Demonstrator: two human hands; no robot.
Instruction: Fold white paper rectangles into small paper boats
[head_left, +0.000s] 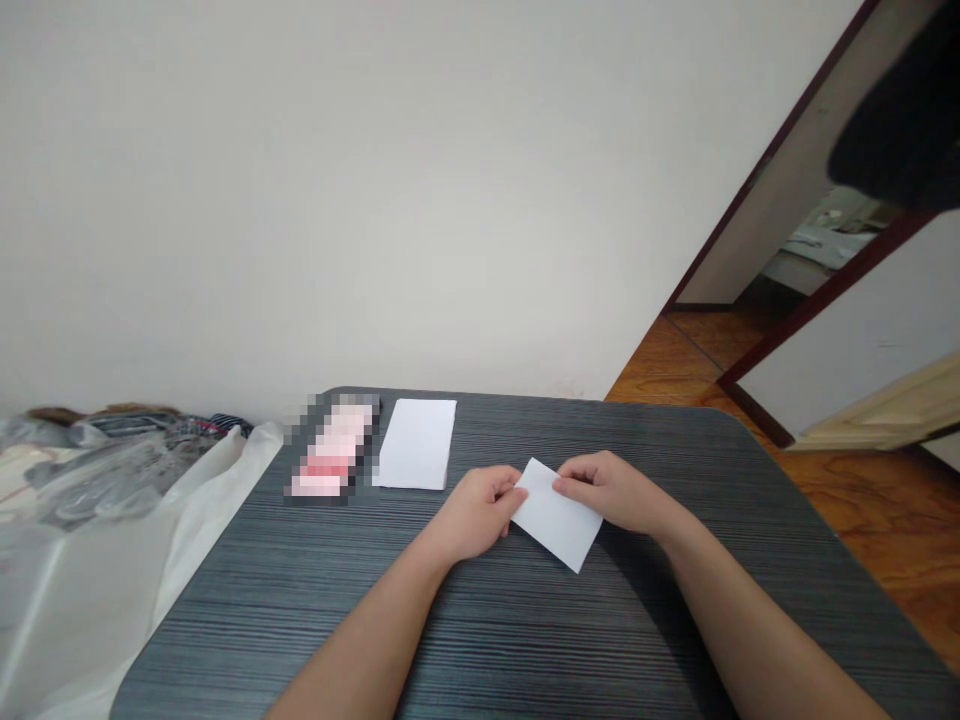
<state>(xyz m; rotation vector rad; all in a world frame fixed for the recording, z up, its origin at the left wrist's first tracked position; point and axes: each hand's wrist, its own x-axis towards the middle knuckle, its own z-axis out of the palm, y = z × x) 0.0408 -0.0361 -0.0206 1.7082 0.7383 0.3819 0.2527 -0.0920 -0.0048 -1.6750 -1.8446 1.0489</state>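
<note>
Left to right: a blurred pink-and-white item (331,448) and a white paper stack (416,444) lie beside each other near the far edge of a dark grey striped table (675,480). The left hand (474,513) and right hand (609,490) grip opposite edges of a small white paper sheet (556,516), fingers closed on it. Open tabletop lies to the right and nearer the person.

This is a room in a home (wood floor (877,540), open doorway (780,260)).

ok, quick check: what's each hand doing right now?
Left hand: closed, pinching a white rectangular paper sheet.
Right hand: closed, pinching the opposite side of that white rectangular paper sheet.
</note>
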